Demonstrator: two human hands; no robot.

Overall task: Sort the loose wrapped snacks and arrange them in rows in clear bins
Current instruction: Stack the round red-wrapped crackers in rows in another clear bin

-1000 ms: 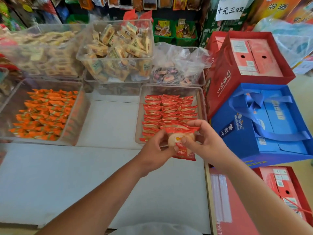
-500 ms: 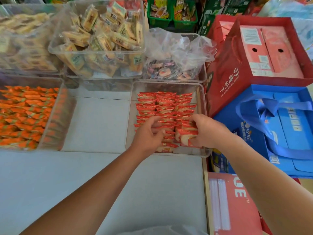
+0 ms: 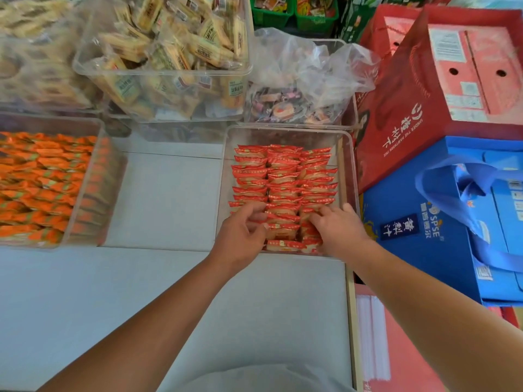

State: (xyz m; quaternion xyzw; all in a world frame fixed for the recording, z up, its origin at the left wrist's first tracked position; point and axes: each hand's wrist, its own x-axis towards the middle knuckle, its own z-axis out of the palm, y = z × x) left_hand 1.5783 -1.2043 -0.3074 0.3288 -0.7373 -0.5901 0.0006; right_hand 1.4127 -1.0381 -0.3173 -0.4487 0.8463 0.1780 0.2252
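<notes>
Pale table (image 3: 169, 292); clear plastic bin (image 3: 283, 130) of red foil-wrapped snack packets (image 3: 283, 176); left hand (image 3: 243, 236) grip pinches some, right hand (image 3: 342, 230) presses open-fingered, likely aligning rows.

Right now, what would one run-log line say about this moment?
stage: arranging rows | left hand: touches red wrapped snacks, near end | right hand: same, grip unclear | clear bin: three rows

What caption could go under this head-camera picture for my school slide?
Left hand and right hand tidy red wrapped snacks into rows inside a clear bin.
</notes>
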